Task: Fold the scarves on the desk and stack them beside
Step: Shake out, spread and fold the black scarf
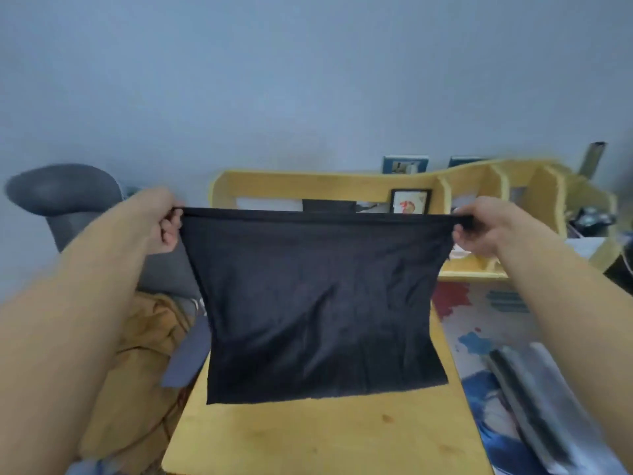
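Yellow wood runs under everything: the tabletop [325,440] fills the lower middle of my view, and its bare stretch toward 6 o'clock is the open room where I judge the next fold can be laid flat. At 12 o'clock the yellow shelf unit [342,185] closes off the far edge, so the cloth cannot travel far that way.

Next in size is the black scarf [315,303], hanging as a doubled sheet in the centre of my view. I hold it up by its top edge, pulled taut, so its weight draws the creases out and the side edges fall even. Its bottom hem sits low against the tabletop; whether it touches the wood I cannot tell.

At 4 o'clock a grey folded scarf [534,399] lies on a patterned mat [479,341], which I take for the stack; the black one should land on or beside it. At 9 o'clock a grey chair [68,200] with mustard cloth [147,337] piled on it crowds the tabletop's left edge, so swinging right looks freer.

My hands are well apart, each clamped on a top corner. My left hand [161,221], at 10 o'clock, pinches the hem between thumb and curled fingers; my right hand [483,224], at 2 o'clock, grips the opposite corner the same way.
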`<state>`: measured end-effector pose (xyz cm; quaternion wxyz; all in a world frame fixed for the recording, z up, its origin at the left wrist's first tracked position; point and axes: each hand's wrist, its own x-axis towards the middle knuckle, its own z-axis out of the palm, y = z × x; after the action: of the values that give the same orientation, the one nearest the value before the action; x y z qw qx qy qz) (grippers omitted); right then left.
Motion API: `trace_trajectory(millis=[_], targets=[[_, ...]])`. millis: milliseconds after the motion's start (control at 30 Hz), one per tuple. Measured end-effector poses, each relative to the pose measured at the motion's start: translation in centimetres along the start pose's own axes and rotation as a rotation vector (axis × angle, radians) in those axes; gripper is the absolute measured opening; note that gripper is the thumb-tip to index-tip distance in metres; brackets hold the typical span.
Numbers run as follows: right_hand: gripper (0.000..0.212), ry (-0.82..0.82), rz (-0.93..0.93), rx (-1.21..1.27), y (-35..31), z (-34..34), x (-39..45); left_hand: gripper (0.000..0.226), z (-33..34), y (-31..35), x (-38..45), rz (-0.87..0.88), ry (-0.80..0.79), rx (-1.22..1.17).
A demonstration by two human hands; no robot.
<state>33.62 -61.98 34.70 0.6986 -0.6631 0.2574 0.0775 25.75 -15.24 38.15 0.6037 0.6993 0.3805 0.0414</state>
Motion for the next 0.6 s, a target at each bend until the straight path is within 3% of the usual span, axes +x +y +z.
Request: trace_trajectory(millis=[67,200,333,467,600], targets=[[0.017,0.043,-0.059,-0.073,-2.5,0.6,0.0,0.034,-0.3,1.8,-0.6,-0.054,-0.061,0.088],[0.003,0.101,-0.155,-0.401,-4.7,1.6,-1.9,0.035,-1.0,4.1,-2.6,0.004,-0.023,0.177],[0.015,0.068,-0.098,-0.637,-5.1,1.3,-3.3,0.033,-1.5,4.5,-3.2,-0.020,-0.012,0.204],[0.015,0.046,-0.013,-0.373,-5.5,1.1,-3.9,0.033,-1.2,4.3,-3.5,-0.006,-0.003,0.114],[0.012,0.033,0.012,-0.022,-6.0,0.7,-3.8,0.028,-0.4,4.4,-3.0,0.081,0.009,-0.197]])
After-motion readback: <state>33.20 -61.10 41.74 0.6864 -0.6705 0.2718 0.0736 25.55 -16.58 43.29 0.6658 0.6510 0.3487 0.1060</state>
